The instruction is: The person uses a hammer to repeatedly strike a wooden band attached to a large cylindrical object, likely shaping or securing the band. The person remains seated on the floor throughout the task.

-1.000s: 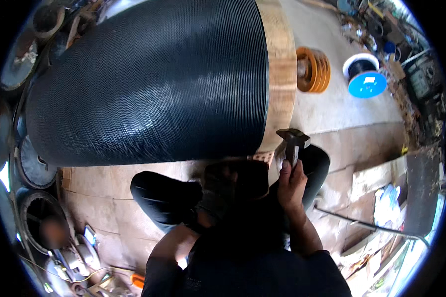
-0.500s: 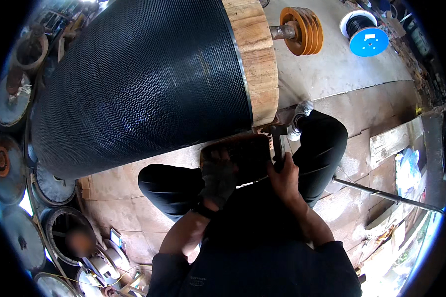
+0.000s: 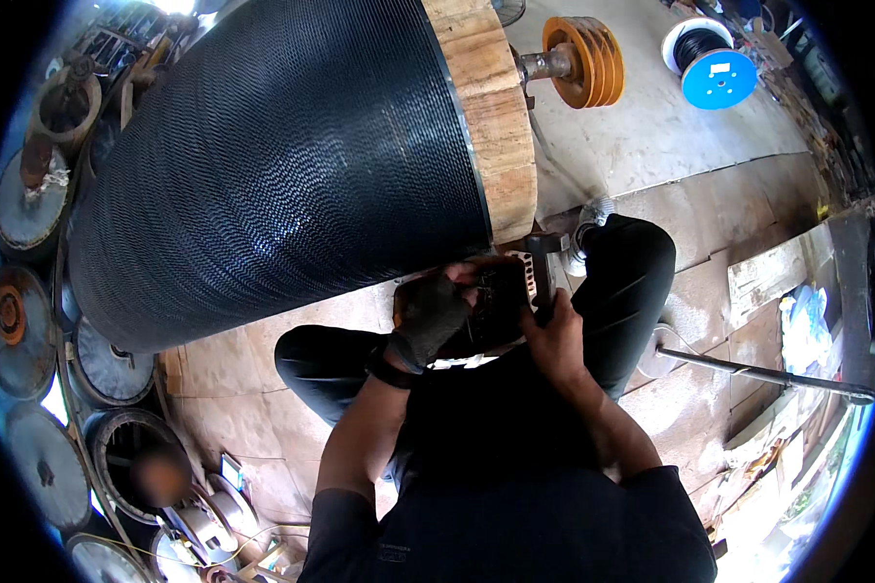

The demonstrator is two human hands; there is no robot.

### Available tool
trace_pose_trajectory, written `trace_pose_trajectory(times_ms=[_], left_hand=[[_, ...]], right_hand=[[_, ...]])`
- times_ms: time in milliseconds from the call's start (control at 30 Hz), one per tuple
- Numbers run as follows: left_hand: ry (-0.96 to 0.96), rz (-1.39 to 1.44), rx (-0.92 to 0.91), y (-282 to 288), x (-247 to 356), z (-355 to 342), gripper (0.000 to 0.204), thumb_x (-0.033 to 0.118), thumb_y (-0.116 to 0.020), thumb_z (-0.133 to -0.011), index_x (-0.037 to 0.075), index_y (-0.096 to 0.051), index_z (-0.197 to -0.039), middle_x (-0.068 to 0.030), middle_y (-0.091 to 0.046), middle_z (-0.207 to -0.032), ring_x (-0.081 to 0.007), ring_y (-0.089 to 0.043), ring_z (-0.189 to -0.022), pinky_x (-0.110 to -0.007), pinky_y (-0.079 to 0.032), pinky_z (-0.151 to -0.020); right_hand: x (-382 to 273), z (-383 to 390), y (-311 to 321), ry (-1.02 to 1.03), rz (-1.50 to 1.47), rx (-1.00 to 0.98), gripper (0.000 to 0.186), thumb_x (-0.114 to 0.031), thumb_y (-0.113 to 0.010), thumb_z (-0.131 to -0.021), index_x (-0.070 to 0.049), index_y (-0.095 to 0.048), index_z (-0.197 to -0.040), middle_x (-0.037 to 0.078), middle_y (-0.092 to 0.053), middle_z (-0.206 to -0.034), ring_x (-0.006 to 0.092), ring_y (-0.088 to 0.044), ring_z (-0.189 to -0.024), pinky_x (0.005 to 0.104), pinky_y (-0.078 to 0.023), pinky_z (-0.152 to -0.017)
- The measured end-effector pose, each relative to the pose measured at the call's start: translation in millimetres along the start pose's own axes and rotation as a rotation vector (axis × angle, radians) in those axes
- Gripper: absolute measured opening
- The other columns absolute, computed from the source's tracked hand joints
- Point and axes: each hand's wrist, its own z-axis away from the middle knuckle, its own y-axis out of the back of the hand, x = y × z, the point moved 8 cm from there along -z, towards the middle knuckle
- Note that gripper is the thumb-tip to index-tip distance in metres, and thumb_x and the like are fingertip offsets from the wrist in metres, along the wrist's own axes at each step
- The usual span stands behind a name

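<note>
My left hand (image 3: 433,311), in a dark fingerless glove, is at a dark open box or tray (image 3: 494,316) between my knees, fingers curled; what they hold is too small or hidden to make out. My right hand (image 3: 554,330) grips a hammer (image 3: 551,244) upright by its handle, beside the box and its pale edge with a row of holes. Just above both hands lies a large drum (image 3: 282,165) wound with closely spaced black strand, with a wooden end (image 3: 496,117).
An orange grooved pulley (image 3: 593,63) sits on the drum's shaft. A blue-and-white cable reel (image 3: 717,78) stands at upper right. Metal wheels and reels (image 3: 27,345) line the left. A long bar (image 3: 758,372), boards (image 3: 778,262) and a plastic bag (image 3: 805,330) lie at right.
My right hand has lowered the hammer beside the box. My left hand has moved up onto the box. The view has shifted, so the drum and pulley appear higher and further left.
</note>
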Motion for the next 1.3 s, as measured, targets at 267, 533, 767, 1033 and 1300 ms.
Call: trace_pose_trajectory(times_ms=[267, 533, 767, 1033, 1300], left_hand=[[-0.204, -0.633, 0.02, 12.2, 15.6, 43.5, 0.062, 0.015, -0.07, -0.074, 0.0, -0.053, -0.132, -0.0267, -0.056, -0.126, -0.0438, -0.052, -0.12, -0.048, -0.041, -0.106], [-0.385, -0.77, 0.29, -23.1, -39.5, 30.5, 0.046, 0.014, -0.06, -0.083, -0.003, -0.055, -0.125, -0.025, -0.06, -0.118, -0.0405, -0.057, -0.113, -0.048, -0.045, -0.098], [-0.055, -0.173, 0.131, -14.0, -13.9, 30.5, 0.063, 0.025, -0.082, -0.075, -0.003, -0.054, -0.123, -0.0236, -0.061, -0.12, -0.0368, -0.058, -0.113, -0.044, -0.046, -0.098], [0.01, 0.027, 0.079, -11.0, -10.2, 29.0, 0.04, 0.029, -0.071, -0.085, 0.003, -0.062, -0.114, -0.0195, -0.066, -0.107, -0.0367, -0.065, -0.093, -0.043, -0.05, -0.085], [-0.364, -0.478, 0.232, -13.0, 1.1, 30.3, 0.022, 0.017, -0.058, -0.09, 0.003, -0.065, -0.105, -0.0196, -0.065, -0.11, -0.0356, -0.062, -0.106, -0.044, -0.05, -0.087]], right_hand=[[-0.1, 0.9, 3.2, -0.034, 0.002, 0.012, 0.029, -0.011, -0.069, -0.084, 0.005, -0.053, -0.102, 0.023, -0.068, -0.079, 0.0331, -0.072, -0.074, 0.0391, -0.055, -0.062], [8.2, 5.7, -0.8, -0.035, 0.037, 0.055, 0.03, -0.013, -0.068, -0.085, 0.006, -0.054, -0.104, 0.02, -0.068, -0.084, 0.0262, -0.069, -0.076, 0.0373, -0.054, -0.066], [5.2, 8.4, -1.7, -0.054, 0.05, 0.077, 0.031, -0.016, -0.067, -0.086, 0.006, -0.056, -0.103, 0.02, -0.068, -0.084, 0.0245, -0.068, -0.077, 0.038, -0.053, -0.068], [-1.8, 12.3, 2.5, -0.044, 0.052, 0.133, 0.031, -0.017, -0.07, -0.083, 0.005, -0.057, -0.1, 0.024, -0.068, -0.087, 0.0354, -0.069, -0.083, 0.0408, -0.053, -0.071], [-3.2, 16.4, 1.5, -0.031, 0.141, 0.152, 0.032, -0.021, -0.069, -0.085, 0.005, -0.057, -0.1, 0.026, -0.068, -0.09, 0.041, -0.068, -0.089, 0.0431, -0.053, -0.074]])
